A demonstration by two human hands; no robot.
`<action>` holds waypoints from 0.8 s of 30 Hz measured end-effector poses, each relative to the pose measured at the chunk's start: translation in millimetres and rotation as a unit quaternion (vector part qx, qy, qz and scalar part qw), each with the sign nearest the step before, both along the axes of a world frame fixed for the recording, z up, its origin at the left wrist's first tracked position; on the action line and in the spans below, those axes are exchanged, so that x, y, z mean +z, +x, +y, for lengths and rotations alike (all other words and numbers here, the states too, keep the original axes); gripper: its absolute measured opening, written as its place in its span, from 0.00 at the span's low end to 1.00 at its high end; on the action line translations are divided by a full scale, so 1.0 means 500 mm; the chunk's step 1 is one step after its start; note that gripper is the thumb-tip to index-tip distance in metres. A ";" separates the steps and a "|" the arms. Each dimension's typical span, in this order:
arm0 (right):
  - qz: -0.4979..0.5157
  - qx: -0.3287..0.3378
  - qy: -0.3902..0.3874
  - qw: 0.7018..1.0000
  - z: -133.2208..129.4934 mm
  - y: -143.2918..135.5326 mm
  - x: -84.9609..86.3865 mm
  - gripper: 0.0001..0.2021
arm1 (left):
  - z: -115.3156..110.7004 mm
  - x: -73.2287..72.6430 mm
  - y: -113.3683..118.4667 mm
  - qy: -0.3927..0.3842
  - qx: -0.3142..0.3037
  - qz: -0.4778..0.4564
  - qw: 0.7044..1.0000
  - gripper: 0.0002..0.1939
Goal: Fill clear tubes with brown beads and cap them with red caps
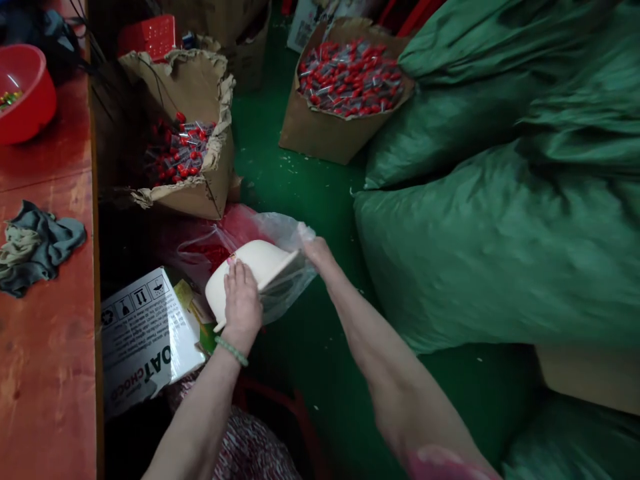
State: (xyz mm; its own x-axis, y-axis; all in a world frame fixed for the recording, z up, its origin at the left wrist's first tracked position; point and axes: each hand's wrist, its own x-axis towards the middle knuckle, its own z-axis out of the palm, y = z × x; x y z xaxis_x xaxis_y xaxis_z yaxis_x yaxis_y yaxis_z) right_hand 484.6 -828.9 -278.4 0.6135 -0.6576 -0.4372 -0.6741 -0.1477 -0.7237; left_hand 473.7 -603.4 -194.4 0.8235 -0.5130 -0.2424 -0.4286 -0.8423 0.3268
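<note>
My left hand (243,303), with a green bead bracelet at the wrist, presses its fingers against the outside of a cream plastic bowl (263,260). The bowl is tipped on its side, its rim toward the lower right. Beyond it my right hand (316,252) is closed on the edge of a clear plastic bag (285,303). The bag spreads behind and below the bowl, and red contents (210,255) show through it on the left. The inside of the bowl is hidden.
Torn cardboard boxes of red wrapped pieces stand ahead: one left (180,153), one farther right (350,80). Large green sacks (500,247) fill the right. A white printed carton (150,333) sits beside the red table (45,373), which bears a cloth (40,247) and red basin (25,93).
</note>
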 end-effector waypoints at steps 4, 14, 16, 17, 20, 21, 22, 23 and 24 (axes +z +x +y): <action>0.008 0.057 0.013 0.998 0.028 -0.054 0.005 0.26 | 0.005 -0.022 0.089 0.018 0.098 -0.025 0.995 0.37; -0.061 0.041 -0.057 0.996 0.118 -0.028 0.023 0.17 | -0.014 -0.099 0.122 -0.111 0.366 0.026 0.924 0.37; -0.044 0.005 -0.035 0.998 0.160 -0.039 -0.004 0.19 | -0.014 -0.124 0.103 -0.120 0.403 0.042 0.906 0.38; -0.026 -0.022 -0.019 0.999 0.180 -0.051 -0.022 0.21 | -0.012 -0.137 0.095 -0.126 0.419 0.050 0.898 0.38; 0.037 -0.139 0.027 0.989 0.234 -0.110 -0.073 0.28 | -0.002 -0.169 0.078 -0.143 0.454 0.073 0.876 0.40; 0.051 -0.181 0.045 0.981 0.251 -0.132 -0.086 0.31 | -0.002 -0.178 0.072 -0.147 0.463 0.082 0.870 0.40; 0.058 -0.216 0.070 0.972 0.268 -0.153 -0.096 0.32 | -0.004 -0.186 0.064 -0.151 0.470 0.091 0.865 0.40; 0.058 -0.244 0.102 0.963 0.285 -0.172 -0.103 0.32 | -0.009 -0.193 0.053 -0.155 0.477 0.102 0.859 0.40; 0.051 -0.265 0.140 0.953 0.301 -0.188 -0.108 0.32 | -0.016 -0.200 0.039 -0.159 0.481 0.114 0.854 0.41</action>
State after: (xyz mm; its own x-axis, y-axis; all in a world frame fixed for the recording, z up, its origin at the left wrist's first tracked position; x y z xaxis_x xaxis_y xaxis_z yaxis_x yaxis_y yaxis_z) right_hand 390.6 -678.2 -332.4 0.1723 -0.7117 -0.6810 -0.6698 0.4223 -0.6107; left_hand 493.0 -611.5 -294.2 0.8512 0.3055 -0.4268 0.5179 -0.6214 0.5879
